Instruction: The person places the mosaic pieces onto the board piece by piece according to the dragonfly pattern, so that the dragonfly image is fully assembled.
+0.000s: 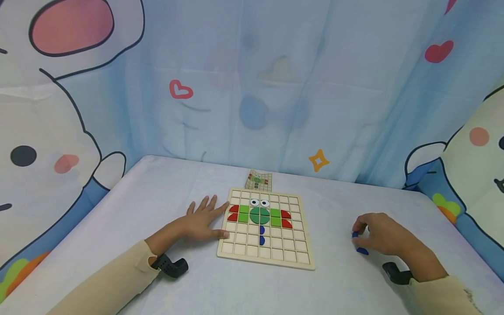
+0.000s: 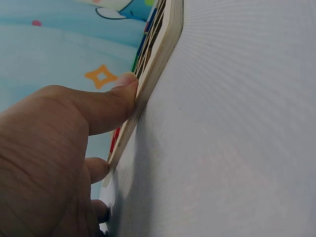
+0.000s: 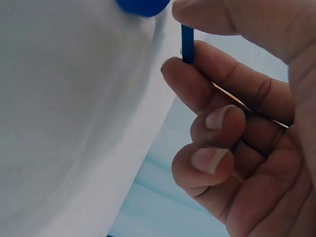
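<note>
A square wooden grid board [image 1: 265,258] lies on the table, holding red, green and blue pieces and two eye pieces. Along its left edge rests my left hand [image 1: 202,223], fingers spread, thumb and a fingertip touching the rim; the left wrist view shows the thumb [image 2: 111,106] against the board's side [image 2: 158,64]. Right of the board, my right hand [image 1: 379,234] pinches a small blue piece [image 3: 187,44] between thumb and fingers, its other fingers curled. Another blue piece [image 1: 362,251], half-round, lies on the table just below that hand.
Behind the board's far edge stands a small pattern card [image 1: 258,180] showing a similar coloured figure. A printed curtain [image 1: 220,122] hangs along the back of the white-covered table [image 1: 315,288]. Each wrist wears a black band with a camera mount.
</note>
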{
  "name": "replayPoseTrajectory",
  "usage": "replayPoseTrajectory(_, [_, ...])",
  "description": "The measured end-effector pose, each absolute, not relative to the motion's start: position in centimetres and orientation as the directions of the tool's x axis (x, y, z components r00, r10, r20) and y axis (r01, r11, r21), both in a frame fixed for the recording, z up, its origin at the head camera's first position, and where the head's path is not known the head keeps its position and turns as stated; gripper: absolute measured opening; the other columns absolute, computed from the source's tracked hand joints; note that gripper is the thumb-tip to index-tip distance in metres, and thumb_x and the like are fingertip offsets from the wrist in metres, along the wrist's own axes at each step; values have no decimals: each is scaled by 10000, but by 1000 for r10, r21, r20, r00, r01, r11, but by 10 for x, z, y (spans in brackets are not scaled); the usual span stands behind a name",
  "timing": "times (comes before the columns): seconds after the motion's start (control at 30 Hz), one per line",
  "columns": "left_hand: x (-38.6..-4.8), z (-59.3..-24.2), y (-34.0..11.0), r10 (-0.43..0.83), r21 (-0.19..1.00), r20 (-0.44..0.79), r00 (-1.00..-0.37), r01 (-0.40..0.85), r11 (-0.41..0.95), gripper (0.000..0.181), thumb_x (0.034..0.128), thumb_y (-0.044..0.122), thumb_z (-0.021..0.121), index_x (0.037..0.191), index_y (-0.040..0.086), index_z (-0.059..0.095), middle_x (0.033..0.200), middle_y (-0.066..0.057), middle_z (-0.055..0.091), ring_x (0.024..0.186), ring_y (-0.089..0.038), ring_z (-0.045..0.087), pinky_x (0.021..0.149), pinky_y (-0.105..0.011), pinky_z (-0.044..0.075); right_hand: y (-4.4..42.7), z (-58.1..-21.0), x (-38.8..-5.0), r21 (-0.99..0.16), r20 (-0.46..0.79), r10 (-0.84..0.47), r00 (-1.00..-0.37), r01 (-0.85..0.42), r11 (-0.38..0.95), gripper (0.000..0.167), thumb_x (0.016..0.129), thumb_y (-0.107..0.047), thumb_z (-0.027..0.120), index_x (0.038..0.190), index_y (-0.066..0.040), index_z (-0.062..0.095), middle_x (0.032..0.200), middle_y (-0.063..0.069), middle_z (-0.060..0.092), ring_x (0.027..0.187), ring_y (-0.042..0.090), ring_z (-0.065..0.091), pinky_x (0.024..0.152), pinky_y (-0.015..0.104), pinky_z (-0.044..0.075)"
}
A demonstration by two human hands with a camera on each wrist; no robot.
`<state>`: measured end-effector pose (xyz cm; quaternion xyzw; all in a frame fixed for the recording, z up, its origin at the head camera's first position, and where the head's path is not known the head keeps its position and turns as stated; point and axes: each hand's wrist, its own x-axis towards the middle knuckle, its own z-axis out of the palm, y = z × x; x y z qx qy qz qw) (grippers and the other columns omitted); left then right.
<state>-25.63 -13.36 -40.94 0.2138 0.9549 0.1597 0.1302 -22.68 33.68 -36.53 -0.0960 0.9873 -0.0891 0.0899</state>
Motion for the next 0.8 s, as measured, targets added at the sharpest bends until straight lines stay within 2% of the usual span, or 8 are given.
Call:
replayPoseTrajectory(0.2, [-255, -408, -133, 450, 364, -183, -874, 365, 857, 900, 883, 667, 548, 1593, 260, 173, 1657, -192, 24, 1532, -400, -46, 1177, -665, -24, 325, -364, -226, -186, -147, -214, -966, -186, 965, 296, 784, -273, 817, 963, -74, 691, 885, -11, 669, 758, 137, 554, 721, 367, 542])
replayPoseTrajectory(0.37, [-255, -408, -134, 447, 368, -184, -875, 360, 857, 901, 883, 666, 551, 1592, 258, 176, 1658, -191, 23, 1533, -399, -46, 1178, -664, -24, 305, -362, -221, -211, -119, -229, -966, -201, 957, 285, 773, -263, 826, 964, -94, 697, 882, -23, 661, 765, 140, 542, 690, 320, 535])
replayPoseTrajectory(0.5, [-255, -408, -134, 447, 367, -185, -875, 360, 858, 902, 883, 669, 548, 1593, 259, 172, 1658, -189, 18, 1532, -398, -51, 1178, -662, -26, 280, -360, -215, -247, -52, -295, -954, -274, 929, 253, 768, -267, 831, 954, -146, 708, 889, -66, 661, 796, 131, 529, 694, 291, 505])
replayPoseTrajectory(0.67, [-254, -406, -134, 445, 364, -187, -876, 359, 859, 896, 887, 664, 547, 1593, 261, 170, 1658, -187, 16, 1533, -395, -54, 1180, -660, -27, 242, -353, -212, -294, 10, -431, -902, -415, 861, 188, 798, -237, 808, 946, -193, 700, 874, -99, 637, 761, 109, 514, 638, 218, 466])
replayPoseTrajectory(0.8, [-255, -407, -133, 449, 361, -185, -874, 364, 859, 892, 887, 664, 545, 1592, 266, 171, 1658, -185, 19, 1533, -395, -53, 1180, -659, -26, 212, -353, -212, -334, 61, -546, -836, -532, 778, 151, 820, -221, 791, 936, -194, 698, 852, -77, 632, 713, 105, 509, 593, 194, 442])
